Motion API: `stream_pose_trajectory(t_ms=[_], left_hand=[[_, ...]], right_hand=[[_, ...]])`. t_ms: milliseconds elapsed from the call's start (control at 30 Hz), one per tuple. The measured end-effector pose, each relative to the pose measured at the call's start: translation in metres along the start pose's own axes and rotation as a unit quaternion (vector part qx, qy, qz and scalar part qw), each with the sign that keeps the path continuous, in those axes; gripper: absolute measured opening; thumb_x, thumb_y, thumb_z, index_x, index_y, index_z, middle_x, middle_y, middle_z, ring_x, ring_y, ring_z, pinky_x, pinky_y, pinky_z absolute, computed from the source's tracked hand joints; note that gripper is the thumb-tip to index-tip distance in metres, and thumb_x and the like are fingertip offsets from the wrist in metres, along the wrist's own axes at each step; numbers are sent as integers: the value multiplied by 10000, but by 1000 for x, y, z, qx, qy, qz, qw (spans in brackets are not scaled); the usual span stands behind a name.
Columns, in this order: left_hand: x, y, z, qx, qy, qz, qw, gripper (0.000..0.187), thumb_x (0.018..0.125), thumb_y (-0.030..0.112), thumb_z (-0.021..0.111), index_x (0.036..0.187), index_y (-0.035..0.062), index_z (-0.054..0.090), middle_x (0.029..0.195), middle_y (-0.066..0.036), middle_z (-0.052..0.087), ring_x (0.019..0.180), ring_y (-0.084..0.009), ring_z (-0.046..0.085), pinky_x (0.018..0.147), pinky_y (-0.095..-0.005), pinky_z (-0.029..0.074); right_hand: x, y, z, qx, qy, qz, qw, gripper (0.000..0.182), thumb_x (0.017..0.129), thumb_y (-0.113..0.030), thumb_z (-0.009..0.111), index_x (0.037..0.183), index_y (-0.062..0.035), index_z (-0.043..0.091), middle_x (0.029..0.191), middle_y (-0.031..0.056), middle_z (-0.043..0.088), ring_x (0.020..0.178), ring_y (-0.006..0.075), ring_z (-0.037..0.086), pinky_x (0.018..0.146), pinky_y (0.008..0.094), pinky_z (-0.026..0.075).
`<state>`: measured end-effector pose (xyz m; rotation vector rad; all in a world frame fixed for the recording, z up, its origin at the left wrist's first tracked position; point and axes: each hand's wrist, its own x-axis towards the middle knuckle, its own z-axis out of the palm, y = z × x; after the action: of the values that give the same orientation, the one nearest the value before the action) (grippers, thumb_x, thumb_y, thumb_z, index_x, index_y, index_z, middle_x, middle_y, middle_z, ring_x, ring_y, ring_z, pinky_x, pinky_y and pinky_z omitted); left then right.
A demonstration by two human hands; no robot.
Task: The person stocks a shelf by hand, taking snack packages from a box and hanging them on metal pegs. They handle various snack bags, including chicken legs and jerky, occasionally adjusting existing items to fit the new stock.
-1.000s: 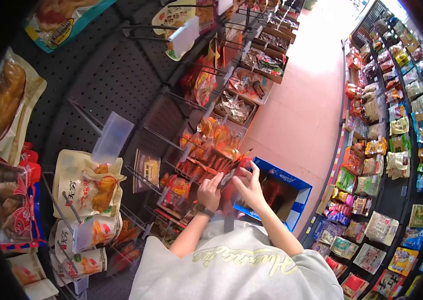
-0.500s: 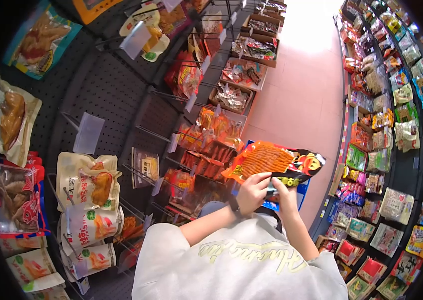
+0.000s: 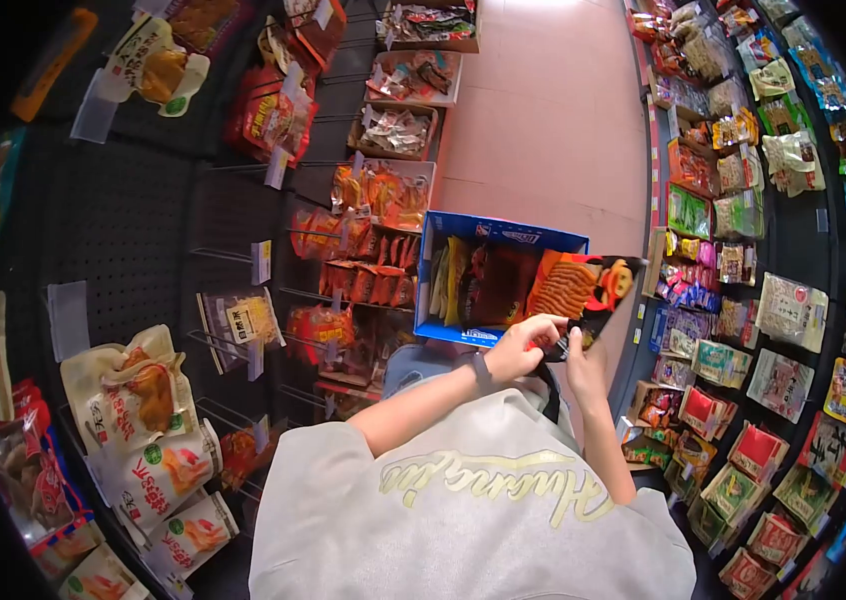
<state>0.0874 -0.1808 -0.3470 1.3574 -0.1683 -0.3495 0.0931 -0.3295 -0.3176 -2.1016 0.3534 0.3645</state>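
My left hand (image 3: 528, 347), with a dark band at its wrist, is closed on the lower edge of an orange and black snack bag (image 3: 565, 285). Close beside it, my right hand (image 3: 586, 365) grips the same edge, its thumb pointing up along the black part. Reddish-brown ridged strips show on the bag's front, and a cartoon face is printed at its right end. Beneath and behind the bag is an open blue box (image 3: 430, 300), where several upright packets (image 3: 455, 285) stand at the left. The bag covers the box's right part.
Pegboard racks on the left carry hanging snack bags (image 3: 148, 395) and clear price-tag holders (image 3: 70, 320). Open cartons of small packets (image 3: 383, 195) line the shelf ahead. Another packed shelf (image 3: 788, 310) runs along the right, with a pinkish tiled floor (image 3: 543, 130) between.
The view has shifted, and more of the blue box now shows, with its packets visible. The bag looks steeper and narrower, held at the box's right part. Both hands still grip it.
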Motion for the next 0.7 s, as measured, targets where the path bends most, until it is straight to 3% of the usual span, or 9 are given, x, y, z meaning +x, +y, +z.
stream_pose_trajectory(t_ms=[67,100,200,233,267,333,400,533,700], left_hand=[[3,-24,0,-27,12,-41,999,258,655,-94,397,861,-5,524,1222,-153,514,970,-197,544,825,-288,442],[4,-39,-4,-10,-14,-74,997,342,673,-84,398,979,6,522,1274,-157,474,1149,-262,491,978,-351,384],[2,-69,-2,49,40,-104,993,419,685,-75,410,1089,15,477,1263,-165,471,1156,-266,484,973,-345,384],[4,-83,-7,136,43,-90,986,501,669,-57,445,1164,19,430,1276,-194,452,1185,-291,455,998,-354,356],[6,-95,-13,273,120,-25,954,590,655,-24,481,1236,27,396,1327,-231,382,1231,-344,381,1037,-412,290],[7,-100,-15,453,358,-49,815,696,648,45,513,1315,17,317,1366,-255,310,1252,-389,310,1056,-462,223],[5,-105,-33,459,417,-148,771,758,654,98,523,1354,-3,248,1382,-260,266,1254,-400,290,1055,-483,208],[-4,-116,-53,380,300,-353,800,733,678,127,522,1366,46,283,1309,-179,423,1206,-342,389,1048,-535,183],[-8,-122,-52,400,196,-356,822,621,674,103,547,1286,154,450,1288,-96,462,1215,-282,407,1065,-558,99]], right_hand=[[6,3,4,-156,-17,-4,988,217,877,-137,499,1036,6,531,838,220,630,778,392,618,694,467,467],[9,1,9,-128,-17,-30,991,213,869,-125,491,1051,-19,517,871,258,607,830,435,584,699,497,459],[28,16,35,-111,-27,-65,991,297,868,-148,496,1119,11,488,806,279,601,811,429,598,683,478,460],[38,32,48,-148,-41,-75,985,409,847,-112,483,1236,-11,407,833,261,611,807,418,605,699,478,466],[48,42,58,-185,-55,-86,977,548,826,-77,470,1353,-33,326,860,243,621,803,407,612,715,479,472],[60,42,76,-213,-89,-80,970,594,782,-46,469,1352,13,310,906,269,603,815,401,608,733,473,473],[71,47,92,-246,-120,-57,960,616,755,-31,468,1351,4,315,950,273,594,860,401,599,766,475,471],[81,63,120,-268,-150,-68,949,622,737,-31,462,1344,-1,329,986,278,590,918,412,581,824,470,456],[95,77,134,-230,-198,24,953,547,781,-131,490,1310,-38,389,1084,289,561,1036,414,538,896,444,425]])
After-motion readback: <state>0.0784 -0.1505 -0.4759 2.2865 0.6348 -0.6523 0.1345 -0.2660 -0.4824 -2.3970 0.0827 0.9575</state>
